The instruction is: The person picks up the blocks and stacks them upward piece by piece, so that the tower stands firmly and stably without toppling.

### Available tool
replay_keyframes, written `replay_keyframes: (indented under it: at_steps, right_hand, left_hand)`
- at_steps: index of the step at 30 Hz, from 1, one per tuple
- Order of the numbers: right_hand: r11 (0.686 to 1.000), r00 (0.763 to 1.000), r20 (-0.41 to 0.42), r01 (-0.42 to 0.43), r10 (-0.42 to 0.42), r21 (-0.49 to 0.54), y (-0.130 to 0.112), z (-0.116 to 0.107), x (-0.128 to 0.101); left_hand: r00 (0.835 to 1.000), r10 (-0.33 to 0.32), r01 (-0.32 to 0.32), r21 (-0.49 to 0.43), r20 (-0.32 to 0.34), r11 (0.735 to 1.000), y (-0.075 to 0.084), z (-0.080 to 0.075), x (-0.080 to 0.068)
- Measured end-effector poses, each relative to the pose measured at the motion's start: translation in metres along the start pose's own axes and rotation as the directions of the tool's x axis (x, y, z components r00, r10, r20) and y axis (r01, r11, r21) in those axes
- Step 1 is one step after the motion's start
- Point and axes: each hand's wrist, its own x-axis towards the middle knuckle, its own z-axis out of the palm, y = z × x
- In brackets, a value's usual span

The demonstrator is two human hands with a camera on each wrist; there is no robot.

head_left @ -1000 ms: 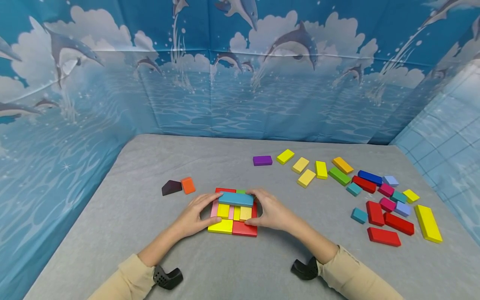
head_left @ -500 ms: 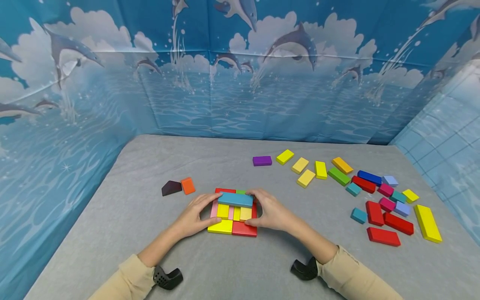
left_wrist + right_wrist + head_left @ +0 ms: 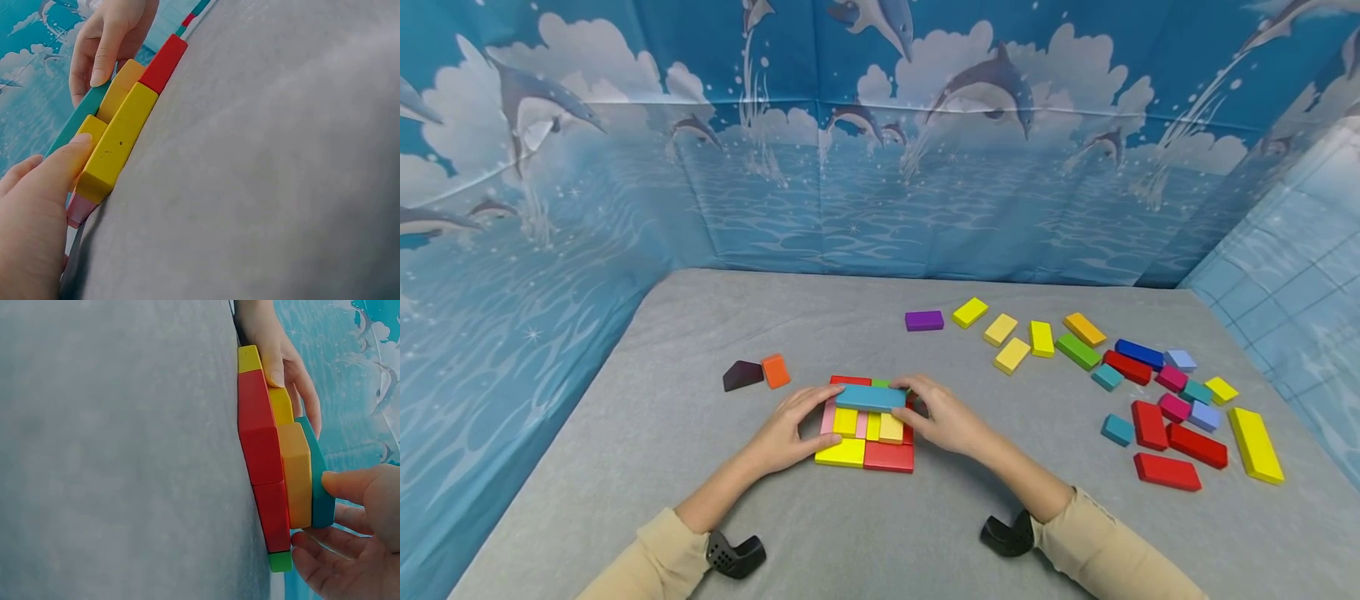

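Note:
A long teal block (image 3: 871,397) lies across the far side of a low stack of colored blocks at the table's middle. My right hand (image 3: 947,419) pinches its right end, thumb on the near face and fingers behind. My left hand (image 3: 782,435) grips the stack's left side. Its thumb touches a small yellow block (image 3: 846,422), and its index finger reaches the teal block's left end. A pale orange-yellow block (image 3: 297,478) sits to the right on the upper layer. Below, a yellow block (image 3: 122,140) and a red block (image 3: 889,457) form the near edge.
A dark block (image 3: 742,375) and an orange block (image 3: 777,371) lie to the left. Behind right are a purple block (image 3: 924,321) and several yellow ones. More loose blocks, including a long yellow block (image 3: 1257,446), spread over the right. A dolphin-print curtain (image 3: 880,200) borders the table.
My right thumb has shifted from the orange-yellow block's near edge up to the teal block's near face. My left hand and the blocks look the same as before.

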Motion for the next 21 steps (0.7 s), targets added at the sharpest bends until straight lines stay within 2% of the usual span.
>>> replay_keyframes:
  at_steps: [3,6,9,12,14,16,17,21]
  right_hand:
    - [1.0,1.0,-0.002,0.012,-0.012,0.023,0.001,-0.003,-0.001]
    - [0.998,0.998,-0.055,0.032,-0.029,0.049,0.006,-0.018,-0.006]
    - [0.999,0.986,-0.166,0.021,-0.016,0.027,0.02,-0.048,-0.021]
    - [0.995,0.957,-0.28,-0.087,0.073,-0.038,0.041,-0.086,-0.049]
    - [0.975,0.927,-0.335,-0.208,0.17,-0.08,0.06,-0.11,-0.074]
    - [0.936,0.884,-0.377,-0.337,0.277,-0.103,0.086,-0.132,-0.104]
    - [0.907,0.855,-0.39,-0.408,0.341,-0.101,0.102,-0.141,-0.12]
    - [0.782,0.719,-0.493,-0.612,0.489,-0.118,0.173,-0.161,-0.186]
  left_hand:
    - [1.0,0.0,0.0,-0.01,0.002,1.0,0.0,0.0,0.0]
    - [1.0,-0.001,0.001,-0.018,0.001,1.0,0.0,0.001,0.0]
    - [1.0,-0.004,0.004,-0.022,0.0,1.0,0.0,0.001,0.0]
    - [1.0,-0.012,0.013,-0.022,0.004,1.0,0.0,0.001,0.0]
    - [1.0,-0.016,0.017,-0.018,0.006,1.0,0.0,0.0,-0.001]
    - [1.0,-0.017,0.017,-0.01,0.009,1.0,0.001,0.0,-0.001]
    - [1.0,-0.018,0.018,-0.008,0.01,1.0,0.001,0.0,-0.001]
    - [1.0,-0.021,0.021,-0.005,0.012,1.0,0.001,0.0,0.0]
